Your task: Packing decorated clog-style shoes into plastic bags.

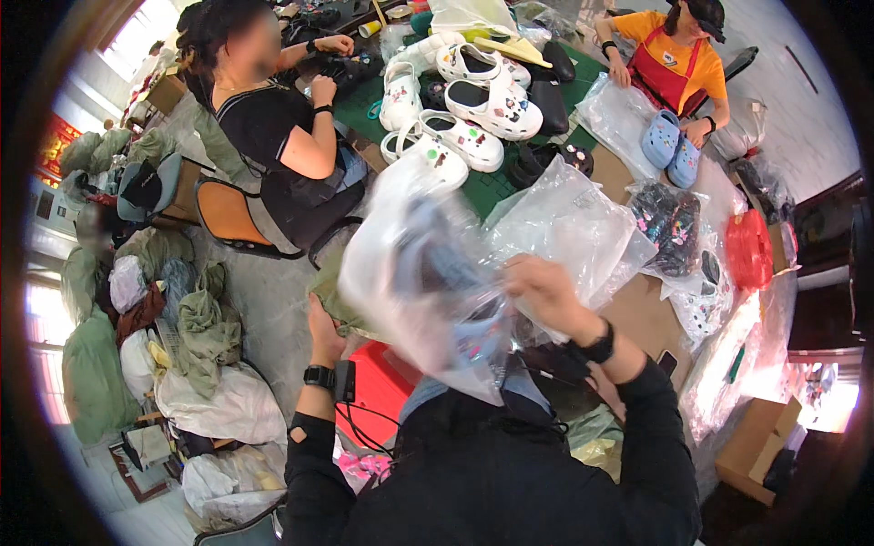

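Observation:
A clear plastic bag (378,273) hangs in front of me, blurred by motion, with blue clogs (442,259) inside. The fingers of my right hand (551,293) are closed on its right edge. Left of the bag, my left hand (323,332) grips the edge of an olive-green sack (339,305); its fingertips are partly hidden. Several white clogs (496,105) with small coloured charms are piled on the table beyond the bag. More clear plastic bags (564,227) lie to the right of it.
One person (273,118) sits at the far left; another, in an orange shirt (678,55), handles blue clogs (672,150) at the far right. Bagged dark clogs (669,223) and a red bag (748,250) lie rightward. Sacks (209,318) fill the left floor; a cardboard box (756,450) stands lower right.

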The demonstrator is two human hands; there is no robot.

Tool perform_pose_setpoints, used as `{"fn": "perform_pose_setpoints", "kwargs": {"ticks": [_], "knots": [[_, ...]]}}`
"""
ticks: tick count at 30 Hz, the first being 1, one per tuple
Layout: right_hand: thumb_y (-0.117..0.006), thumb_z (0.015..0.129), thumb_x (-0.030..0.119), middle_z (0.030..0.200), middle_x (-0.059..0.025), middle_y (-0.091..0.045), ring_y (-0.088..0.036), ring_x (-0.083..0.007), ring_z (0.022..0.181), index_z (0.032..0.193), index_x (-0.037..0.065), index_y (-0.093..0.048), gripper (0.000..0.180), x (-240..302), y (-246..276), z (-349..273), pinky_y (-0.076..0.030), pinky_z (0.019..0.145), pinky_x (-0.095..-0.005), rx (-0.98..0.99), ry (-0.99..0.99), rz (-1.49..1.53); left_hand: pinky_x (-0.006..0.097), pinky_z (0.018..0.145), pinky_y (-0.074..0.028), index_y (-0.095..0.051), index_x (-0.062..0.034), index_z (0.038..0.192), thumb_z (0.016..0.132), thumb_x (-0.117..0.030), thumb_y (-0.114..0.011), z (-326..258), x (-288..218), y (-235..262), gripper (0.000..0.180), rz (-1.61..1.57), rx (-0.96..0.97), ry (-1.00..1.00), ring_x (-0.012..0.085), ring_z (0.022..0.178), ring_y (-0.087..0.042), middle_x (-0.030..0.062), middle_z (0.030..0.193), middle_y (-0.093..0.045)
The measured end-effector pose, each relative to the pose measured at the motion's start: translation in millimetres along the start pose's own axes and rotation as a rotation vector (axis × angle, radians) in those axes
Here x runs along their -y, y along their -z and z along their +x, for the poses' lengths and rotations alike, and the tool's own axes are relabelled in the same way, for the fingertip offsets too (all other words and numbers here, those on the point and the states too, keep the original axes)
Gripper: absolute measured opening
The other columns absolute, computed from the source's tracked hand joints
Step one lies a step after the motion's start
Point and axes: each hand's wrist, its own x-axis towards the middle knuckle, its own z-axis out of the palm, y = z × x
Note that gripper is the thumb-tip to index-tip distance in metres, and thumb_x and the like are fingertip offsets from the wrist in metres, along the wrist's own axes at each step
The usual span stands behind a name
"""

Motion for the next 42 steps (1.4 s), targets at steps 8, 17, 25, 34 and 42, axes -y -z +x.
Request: {"fn": "perform_pose_setpoints", "kwargs": {"ticks": [8, 17, 25, 34, 42], "knots": [[-0.05, 0.087, 0.01, 0.069, -0.0062, -0.053, -0.052, -0.0125, 0.049, 0.085, 0.001, -0.053, 0.01, -75.9, -117.9, 9.9, -0.042, 0.045, -0.0274, 0.393, -0.533, 0.335, 0.023, 0.039, -0.037, -0.058, -0.0029, 0.097, 0.093, -0.044, -0.034, 2.8, -15.2, 12.4, 0.048, 0.099, -0.053, 0.093, 0.0067, 0.042, -0.044, -0.0004, 0.065, -0.057], [-0.057, 0.084, 0.02, 0.06, -0.0026, -0.05, -0.05, -0.0143, 0.054, 0.066, 0.007, -0.049, 0.023, -241.4, -194.4, 22.3, -0.038, 0.046, -0.0304, 0.271, -0.411, 0.238, 0.021, 0.033, -0.024, -0.057, -0.009, 0.08, 0.094, -0.04, -0.037, -20.2, -16.4, 2.7, 0.039, 0.144, 0.05, 0.17, 0.0045, 0.035, -0.032, -0.0061, 0.051, -0.043], [-0.058, 0.076, 0.016, 0.078, -0.0193, -0.063, -0.062, -0.0288, 0.076, 0.09, -0.003, -0.061, 0.024, -230.8, -248.1, 71.9, -0.048, 0.069, -0.0364, -0.27, -1.201, 0.499, 0.035, 0.083, -0.048, -0.043, 0.001, 0.12, 0.094, -0.043, -0.032, -9.9, -4.3, 32.3, 0.052, 0.485, 0.126, 0.277, 0.0231, 0.098, -0.058, 0.0139, 0.115, -0.054], [-0.052, 0.079, 0.008, 0.122, -0.0195, -0.049, -0.047, -0.0295, 0.112, 0.134, 0.002, -0.029, 0.06, -219.2, -264.0, 28.1, -0.035, 0.094, -0.0338, 0.444, -0.703, 0.26, 0.036, 0.08, -0.046, -0.042, -0.0042, 0.122, 0.093, -0.044, -0.033, -19.7, -27.5, -18.4, 0.05, -0.089, 0.235, 0.286, 0.0243, 0.101, -0.055, 0.0107, 0.119, -0.052], [-0.049, 0.077, 0.023, 0.119, -0.0197, -0.052, -0.053, -0.0316, 0.103, 0.126, 0.002, -0.039, 0.054, -233.7, -287.1, -46.3, -0.041, 0.08, -0.0441, 0.961, -0.472, -0.127, 0.041, 0.09, -0.043, -0.046, -0.005, 0.121, 0.092, -0.045, -0.037, -22.6, -38.1, -23.7, 0.05, -0.114, 0.206, 0.296, 0.0265, 0.106, -0.052, 0.0095, 0.12, -0.052]]}}
